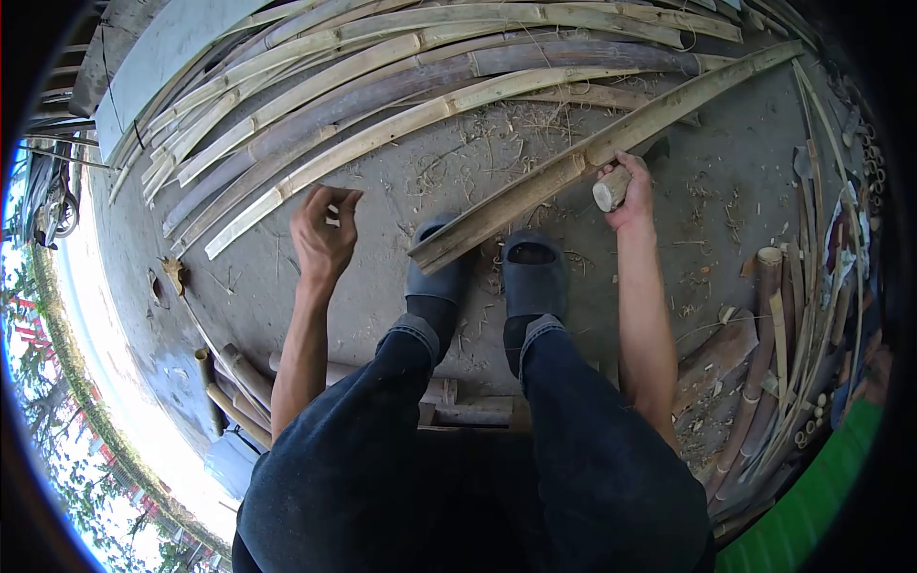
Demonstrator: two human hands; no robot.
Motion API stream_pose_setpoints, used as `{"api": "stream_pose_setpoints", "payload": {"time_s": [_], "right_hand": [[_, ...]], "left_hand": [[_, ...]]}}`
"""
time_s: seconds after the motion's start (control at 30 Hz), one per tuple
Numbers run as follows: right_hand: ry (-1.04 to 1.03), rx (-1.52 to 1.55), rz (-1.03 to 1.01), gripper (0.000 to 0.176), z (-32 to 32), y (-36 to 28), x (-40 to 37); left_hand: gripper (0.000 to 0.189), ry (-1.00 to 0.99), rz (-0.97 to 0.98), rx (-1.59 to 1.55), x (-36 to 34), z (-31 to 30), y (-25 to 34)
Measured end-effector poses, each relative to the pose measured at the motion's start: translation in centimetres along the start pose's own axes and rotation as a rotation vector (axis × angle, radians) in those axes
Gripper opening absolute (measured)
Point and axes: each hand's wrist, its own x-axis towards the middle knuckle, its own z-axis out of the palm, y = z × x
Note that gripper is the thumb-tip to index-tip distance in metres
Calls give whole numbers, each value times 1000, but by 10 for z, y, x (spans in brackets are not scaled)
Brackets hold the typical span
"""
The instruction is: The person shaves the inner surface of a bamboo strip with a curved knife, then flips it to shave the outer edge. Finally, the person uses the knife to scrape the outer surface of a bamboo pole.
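My right hand [630, 194] is closed around a thick wooden handle [609, 191] with a pale round butt end facing me. A dark part, perhaps a blade, shows just beyond the fingers, mostly hidden. Right beside this hand runs a long split bamboo strip [516, 202], hollow side up. Its near end lies over my left slipper [441, 277], and its far end reaches the upper right. My left hand [325, 234] hovers left of the strip, apart from it, fingers loosely curled with a gap to the thumb and nothing visible in them.
Several long split bamboo pieces [382, 107] lie across the floor ahead. Bamboo poles [764, 325] and thin strips are piled at the right, near a green ridged surface [812, 506]. Short bamboo lengths [244, 382] lie at lower left. Shavings [430, 177] litter the concrete floor.
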Motion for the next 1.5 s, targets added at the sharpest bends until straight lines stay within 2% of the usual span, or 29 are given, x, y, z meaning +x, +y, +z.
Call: {"api": "stream_pose_setpoints", "payload": {"time_s": [0.07,0.1,0.13,0.2,0.23,0.27,0.37,0.4,0.47,0.5,0.57,0.6,0.67,0.73,0.77,0.83,0.87,0.93,1.0,1.07,1.13,1.2,1.23,1.27,1.33,1.4,1.43,1.47,1.5], "right_hand": [[24,-61,-64,15,-8,-15,3],[40,-51,-37,15,-9,-20,3],[39,-50,-41,15,-8,-21,3],[21,-87,-20,15,-7,-23,3],[18,-92,-22,15,-6,-22,5],[-11,-87,-32,15,-3,-21,9],[-34,-103,-57,13,12,-20,3],[-24,-121,-70,12,19,-20,-1],[-8,-144,-87,11,21,-17,-6],[-59,-156,-75,12,21,-18,-11],[-125,-173,-60,14,21,-18,-18],[-140,-170,-61,15,18,-16,-20],[-201,-126,-30,19,9,-15,-20],[-186,-103,-17,26,9,-10,-27],[-189,-105,-23,26,14,-4,-36],[-134,-142,-133,44,33,0,-56],[-139,-132,-135,44,38,-3,-68],[-199,-171,-263,54,56,-12,-94],[-240,-171,-489,56,86,-41,-110],[-272,-243,-699,51,124,-83,-128],[-299,-402,-875,42,158,-132,-143],[-409,-501,-1023,43,189,-178,-145],[-479,-549,-1109,45,203,-199,-147],[-481,-542,-1122,45,218,-217,-160],[-761,-698,-1069,81,244,-246,-190],[-878,-856,-1162,76,270,-260,-190],[-862,-876,-1208,80,271,-259,-210],[-832,-858,-1104,87,270,-252,-225],[-1089,-830,-1025,84,281,-257,-203]], "left_hand": [[14,-26,-176,299,-15,-37,-44],[34,-127,-307,362,-24,-52,-63],[34,-125,-304,360,-34,-49,-66],[53,-55,-167,437,-49,-41,-64],[63,-140,-229,218,-48,-34,-47],[63,-173,-165,156,-50,-22,-31],[72,-464,-114,-252,-36,14,19],[72,-463,-105,-258,-31,23,33],[78,-497,153,84,-19,35,63],[78,-494,164,69,-14,41,78],[72,-686,-13,244,-8,52,102],[72,-675,8,226,-9,58,99],[52,-619,63,195,-18,70,72],[41,-471,156,132,-35,64,54],[41,-466,160,130,-40,57,38],[36,-456,205,93,-41,44,11],[36,-453,213,102,-44,43,8],[34,-318,256,-47,-44,40,6],[32,-246,308,-69,-36,55,17],[35,-97,335,-215,-21,78,35],[55,-204,257,-211,3,99,68],[87,-443,296,-124,33,86,123],[96,-417,412,-165,50,79,138],[106,-389,529,-206,66,74,151],[104,-326,494,-529,102,47,159],[102,-139,490,-690,140,3,164],[104,-100,514,-802,159,-28,163],[109,-79,387,-1026,171,-60,172],[115,-19,349,-1164,179,-89,182]]}}
